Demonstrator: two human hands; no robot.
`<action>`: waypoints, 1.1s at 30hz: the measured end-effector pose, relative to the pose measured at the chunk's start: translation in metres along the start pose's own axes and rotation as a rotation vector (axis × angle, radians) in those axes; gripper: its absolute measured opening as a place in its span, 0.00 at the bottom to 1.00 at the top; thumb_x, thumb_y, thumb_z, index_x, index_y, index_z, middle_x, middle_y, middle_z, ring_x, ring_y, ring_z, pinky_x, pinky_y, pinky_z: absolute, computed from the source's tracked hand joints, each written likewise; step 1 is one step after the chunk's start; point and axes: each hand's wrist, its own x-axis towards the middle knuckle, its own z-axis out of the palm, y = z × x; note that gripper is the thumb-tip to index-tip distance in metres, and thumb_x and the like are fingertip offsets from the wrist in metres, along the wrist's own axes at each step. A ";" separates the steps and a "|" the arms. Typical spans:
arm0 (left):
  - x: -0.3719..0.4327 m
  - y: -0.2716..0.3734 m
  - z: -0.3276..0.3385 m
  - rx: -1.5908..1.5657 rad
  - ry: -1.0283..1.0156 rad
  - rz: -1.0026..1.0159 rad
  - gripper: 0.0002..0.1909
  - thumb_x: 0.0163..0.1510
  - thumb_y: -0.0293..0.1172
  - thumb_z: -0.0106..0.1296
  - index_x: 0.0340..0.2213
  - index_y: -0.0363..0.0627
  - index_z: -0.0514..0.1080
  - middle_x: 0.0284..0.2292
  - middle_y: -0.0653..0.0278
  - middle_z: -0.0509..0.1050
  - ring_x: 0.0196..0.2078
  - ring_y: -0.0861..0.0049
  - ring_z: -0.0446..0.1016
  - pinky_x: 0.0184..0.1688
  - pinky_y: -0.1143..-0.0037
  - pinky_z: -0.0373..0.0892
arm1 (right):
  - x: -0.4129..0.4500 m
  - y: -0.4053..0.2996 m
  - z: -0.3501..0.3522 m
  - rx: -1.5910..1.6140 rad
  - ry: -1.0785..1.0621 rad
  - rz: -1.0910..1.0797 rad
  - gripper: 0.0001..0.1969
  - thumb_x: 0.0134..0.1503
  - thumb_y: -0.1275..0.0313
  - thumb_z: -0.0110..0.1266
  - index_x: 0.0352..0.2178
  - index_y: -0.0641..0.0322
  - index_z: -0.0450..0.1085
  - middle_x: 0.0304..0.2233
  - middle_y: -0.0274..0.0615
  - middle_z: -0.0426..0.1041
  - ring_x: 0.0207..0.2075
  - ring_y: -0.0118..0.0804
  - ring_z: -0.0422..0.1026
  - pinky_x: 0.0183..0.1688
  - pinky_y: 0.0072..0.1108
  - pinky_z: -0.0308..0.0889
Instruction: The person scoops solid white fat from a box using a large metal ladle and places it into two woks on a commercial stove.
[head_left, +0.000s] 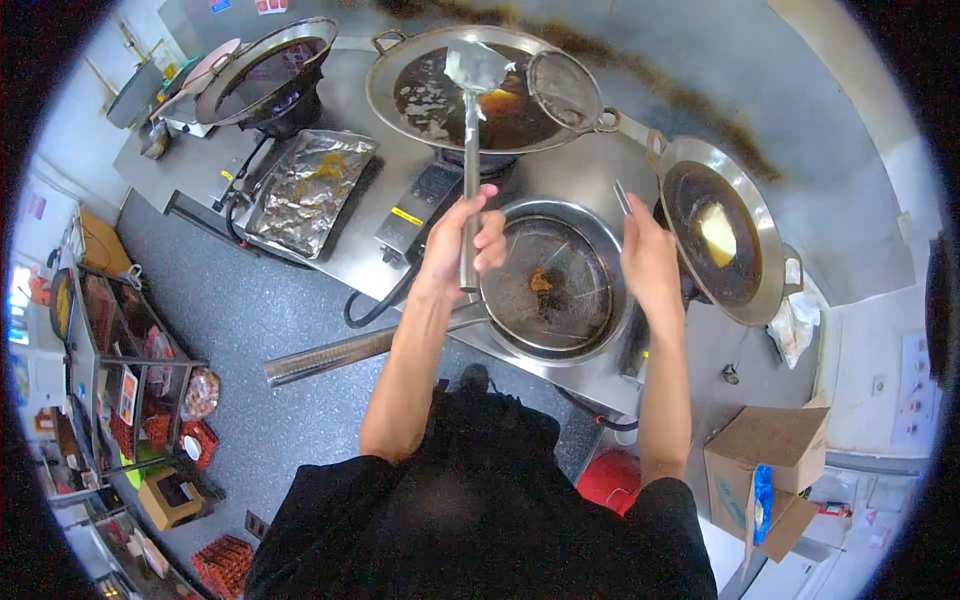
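Note:
My left hand (466, 244) is closed around the handle of a metal wok spatula (472, 142). Its blade, smeared with something white, is over the middle wok (382, 97), which holds dark oil. My right hand (651, 259) grips a thin metal utensil (622, 196) whose full shape I cannot tell. Between and below my hands, a long-handled round strainer (555, 285) rests on a steel pot (619, 300) with a brown crumb in its mesh. To the right, a pale piece of food (718, 234) lies in the oil of another wok (765, 225).
A mesh skimmer (566, 86) lies across the middle wok's right rim. On the left are a third wok (206, 101) on a burner and a foil-lined tray (311, 195). A cardboard box (765, 442) stands at lower right, a wire shelf (142, 360) at left.

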 end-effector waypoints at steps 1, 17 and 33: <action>0.001 -0.001 -0.007 0.004 0.000 -0.001 0.12 0.61 0.37 0.36 0.44 0.48 0.62 0.14 0.70 0.57 0.10 0.81 0.56 0.15 0.79 0.54 | 0.000 -0.005 0.000 0.003 0.003 0.002 0.16 0.58 0.75 0.43 0.48 0.67 0.65 0.24 0.64 0.70 0.30 0.63 0.71 0.33 0.44 0.66; -0.045 0.003 -0.009 -0.270 -0.163 -0.130 0.12 0.62 0.35 0.34 0.45 0.48 0.63 0.12 0.71 0.58 0.06 0.83 0.55 0.10 0.80 0.53 | 0.030 0.015 0.029 -0.196 -0.041 0.063 0.18 0.57 0.77 0.43 0.49 0.67 0.65 0.24 0.64 0.70 0.29 0.61 0.72 0.32 0.42 0.66; -0.105 0.029 0.010 -0.203 -0.032 -0.021 0.13 0.61 0.34 0.34 0.46 0.49 0.61 0.11 0.70 0.57 0.05 0.81 0.55 0.08 0.78 0.53 | 0.041 0.022 0.016 -0.076 -0.112 -0.042 0.17 0.56 0.78 0.42 0.47 0.64 0.67 0.26 0.64 0.71 0.30 0.63 0.72 0.35 0.45 0.66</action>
